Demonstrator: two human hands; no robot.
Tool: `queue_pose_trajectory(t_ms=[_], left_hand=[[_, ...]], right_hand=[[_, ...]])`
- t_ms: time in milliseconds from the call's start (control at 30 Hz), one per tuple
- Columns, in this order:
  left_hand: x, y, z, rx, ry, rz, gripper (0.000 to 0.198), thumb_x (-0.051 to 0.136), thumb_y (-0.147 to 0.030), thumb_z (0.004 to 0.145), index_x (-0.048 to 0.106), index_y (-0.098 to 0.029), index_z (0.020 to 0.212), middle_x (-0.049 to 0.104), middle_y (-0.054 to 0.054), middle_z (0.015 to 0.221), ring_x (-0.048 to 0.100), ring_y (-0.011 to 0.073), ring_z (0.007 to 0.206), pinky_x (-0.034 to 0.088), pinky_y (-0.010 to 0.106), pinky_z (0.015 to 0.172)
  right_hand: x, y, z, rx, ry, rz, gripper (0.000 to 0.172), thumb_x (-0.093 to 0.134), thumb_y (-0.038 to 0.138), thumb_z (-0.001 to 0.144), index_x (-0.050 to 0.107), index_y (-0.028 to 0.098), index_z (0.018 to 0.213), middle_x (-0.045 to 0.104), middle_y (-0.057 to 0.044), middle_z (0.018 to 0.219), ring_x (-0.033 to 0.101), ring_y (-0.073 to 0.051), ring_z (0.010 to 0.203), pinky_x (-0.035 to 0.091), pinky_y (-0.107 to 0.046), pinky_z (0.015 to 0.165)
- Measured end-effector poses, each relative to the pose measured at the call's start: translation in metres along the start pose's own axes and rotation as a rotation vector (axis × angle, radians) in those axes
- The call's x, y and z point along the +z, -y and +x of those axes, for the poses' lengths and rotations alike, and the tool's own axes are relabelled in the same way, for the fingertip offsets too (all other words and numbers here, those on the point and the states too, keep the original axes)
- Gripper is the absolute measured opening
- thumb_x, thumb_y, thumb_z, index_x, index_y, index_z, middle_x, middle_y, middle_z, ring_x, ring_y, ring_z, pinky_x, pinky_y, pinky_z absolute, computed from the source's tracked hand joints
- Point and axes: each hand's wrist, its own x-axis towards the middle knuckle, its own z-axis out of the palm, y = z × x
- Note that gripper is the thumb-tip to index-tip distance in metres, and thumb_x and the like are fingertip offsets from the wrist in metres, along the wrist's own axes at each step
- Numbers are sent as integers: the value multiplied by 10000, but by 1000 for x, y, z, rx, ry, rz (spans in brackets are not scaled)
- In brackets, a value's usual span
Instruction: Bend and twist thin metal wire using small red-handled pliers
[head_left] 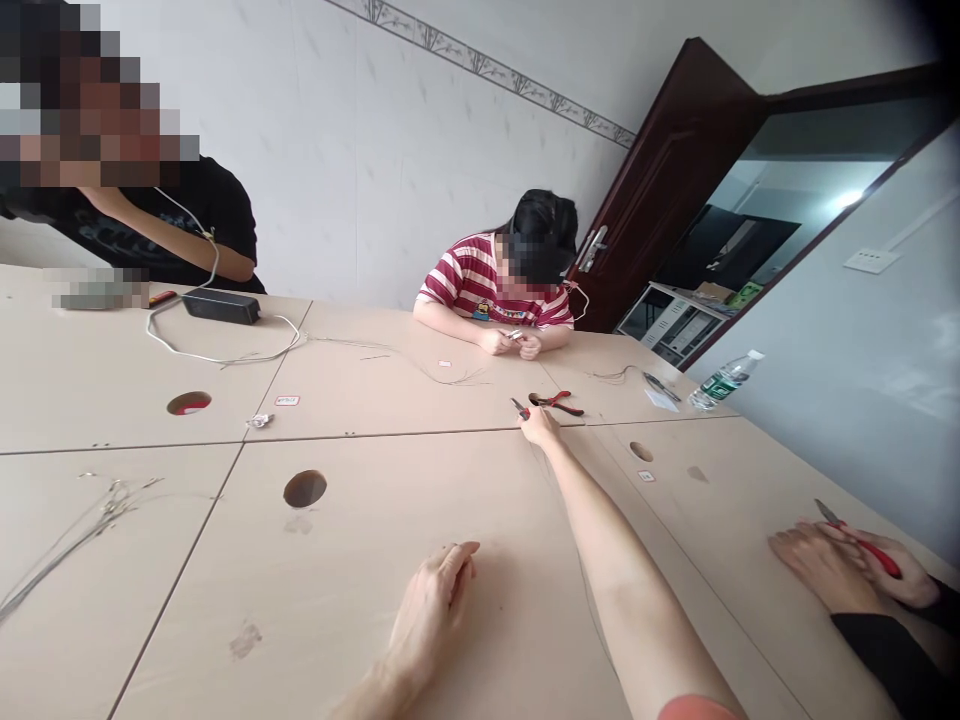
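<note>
A: What is the right hand [540, 428] doing?

B: It's stretched far across the tabletop [367, 540], grasping pointed pliers [520, 409] whose tip aims left, away from the wearer.

A: What lies near it?

B: Red-handled pliers [561, 401], just beyond and to the right, with their 2 handles spread.

A: And the left hand [433, 605]?

B: Resting on the near part of the tabletop, fingers loosely bent. Whether it encloses anything, I cannot tell.

A: Who else is there?

B: 3 people. At the right edge, a co-worker's 2 hands [847, 560] hold another red tool [879, 556]. Opposite, a person in a striped shirt [469, 270] fingers something too small to identify. At far left, someone in black sits behind a black power adapter [222, 306].
</note>
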Motion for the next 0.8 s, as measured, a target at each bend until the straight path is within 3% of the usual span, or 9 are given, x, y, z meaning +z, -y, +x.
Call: queue_pose_trajectory(t_ms=[300,467,533,667,800], left_hand=[[-2,-2,-1,-24,17,-36,340,306,-223,955,610,-198,1106,664,72,879,631,216,798,477,336,747],[-4,-8,-1,-68,48,-81,341,365,-174,910,605,-169,1151,703,81,940,651,197,831,502,309,772],[-11,-10,-2,-101,88,-109,353,408,-129,860,613,-149,1147,720,80,968,665,178,823,518,269,740],[-53,-16,-13,-173,169,-130,354,486,-184,833,642,-130,1146,748,84,939,683,186,792,541,263,695],[-137,-15,-43,-235,128,-90,334,523,-376,858,699,-191,1074,739,89,1034,672,225,907,540,316,776]], right_hand=[[-3,-5,-1,19,-90,-34,326,584,330,948,572,165,1229,597,-94,1232,624,-219,1037,543,-427,871],[-21,-15,-17,0,-131,-3,313,585,336,947,584,162,1207,609,-89,1208,629,-214,1021,543,-419,864],[-32,-21,-33,-23,-169,21,278,586,359,936,623,146,1111,656,-81,1106,645,-206,968,530,-400,846],[-55,-49,-83,-59,-278,70,224,568,396,847,670,207,912,726,-119,923,677,-295,919,486,-348,740],[-57,-107,-144,-40,-407,135,191,588,470,761,637,293,813,722,-160,821,678,-324,779,461,-392,650]])
